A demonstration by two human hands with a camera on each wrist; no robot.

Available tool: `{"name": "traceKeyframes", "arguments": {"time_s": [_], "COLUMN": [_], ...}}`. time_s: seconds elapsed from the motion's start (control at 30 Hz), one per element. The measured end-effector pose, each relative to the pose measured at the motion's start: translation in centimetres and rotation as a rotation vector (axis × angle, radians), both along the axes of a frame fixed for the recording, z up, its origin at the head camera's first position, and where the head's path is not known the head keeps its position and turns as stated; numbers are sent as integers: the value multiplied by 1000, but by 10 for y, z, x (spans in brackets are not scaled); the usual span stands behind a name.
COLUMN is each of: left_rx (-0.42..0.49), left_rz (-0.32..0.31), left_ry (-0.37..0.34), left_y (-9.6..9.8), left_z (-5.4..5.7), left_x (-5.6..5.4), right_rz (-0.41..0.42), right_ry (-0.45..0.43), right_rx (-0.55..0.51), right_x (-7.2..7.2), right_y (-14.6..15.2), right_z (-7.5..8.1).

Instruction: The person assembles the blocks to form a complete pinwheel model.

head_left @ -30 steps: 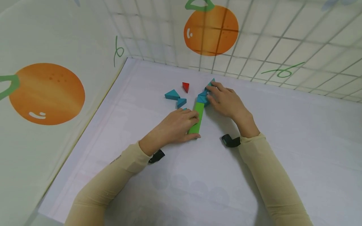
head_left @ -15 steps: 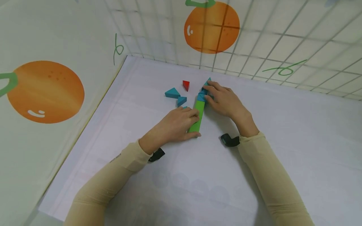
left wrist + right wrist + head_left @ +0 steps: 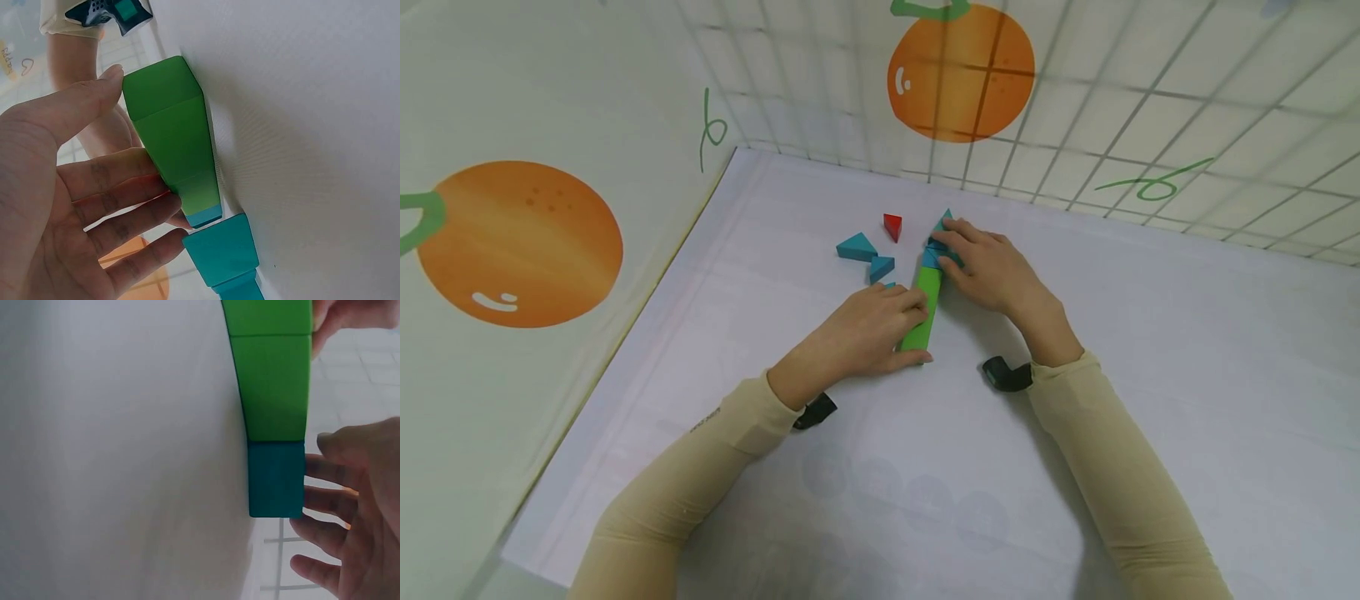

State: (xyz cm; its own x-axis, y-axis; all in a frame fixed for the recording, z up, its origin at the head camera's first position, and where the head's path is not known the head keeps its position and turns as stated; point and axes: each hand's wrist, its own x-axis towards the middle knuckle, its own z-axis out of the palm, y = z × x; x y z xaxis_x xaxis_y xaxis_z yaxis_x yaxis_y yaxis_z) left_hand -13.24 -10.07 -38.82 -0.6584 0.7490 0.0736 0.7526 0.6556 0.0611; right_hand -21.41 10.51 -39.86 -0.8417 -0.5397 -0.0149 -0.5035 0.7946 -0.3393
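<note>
Pale fabric walls (image 3: 565,83) fill the back and left of what I see from here, with a wire grid (image 3: 1150,100) showing through the far one and orange fruit prints (image 3: 520,246) on both. Below them spreads a white surface (image 3: 1210,350). Two beige sleeves (image 3: 1112,467) reach over it from the near edge, a dark wrist device (image 3: 1006,374) at each cuff. I have the left hand (image 3: 878,332) laid along the left side of a long, smooth green bar (image 3: 929,292), its thumb at the near end and its fingers loosely bent against the side; the right wrist view shows me a seam across that bar. My right hand (image 3: 992,262) has its fingers spread, touching blue triangular blocks (image 3: 931,258) set against the bar's far end, the index finger on a pointed blue block (image 3: 938,228) beyond. To the left, a blue triangular prism (image 3: 856,247) lies corner to corner with a smaller blue wedge (image 3: 882,268); another blue piece (image 3: 889,285) is mostly hidden by my left fingers. Smallest is a red triangular block (image 3: 892,226), apart from the rest.
</note>
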Motion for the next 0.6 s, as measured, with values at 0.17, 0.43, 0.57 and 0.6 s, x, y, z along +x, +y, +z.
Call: {"name": "traceKeyframes", "arguments": {"time_s": [0.17, 0.43, 0.57, 0.6], "left_rx": [-3, 4, 8, 7], "left_rz": [1, -2, -6, -7], "left_ry": [0, 5, 13, 18], "left_y": [-1, -1, -1, -1], "left_z": [0, 0, 0, 0], "left_x": [0, 0, 1, 1], "right_rz": [1, 10, 24, 27], "right_ry": [5, 1, 7, 10], "right_rx": [6, 26, 23, 23], "right_x": [1, 1, 2, 1], "right_y": [-1, -2, 0, 0], "right_z": [2, 3, 3, 3]}}
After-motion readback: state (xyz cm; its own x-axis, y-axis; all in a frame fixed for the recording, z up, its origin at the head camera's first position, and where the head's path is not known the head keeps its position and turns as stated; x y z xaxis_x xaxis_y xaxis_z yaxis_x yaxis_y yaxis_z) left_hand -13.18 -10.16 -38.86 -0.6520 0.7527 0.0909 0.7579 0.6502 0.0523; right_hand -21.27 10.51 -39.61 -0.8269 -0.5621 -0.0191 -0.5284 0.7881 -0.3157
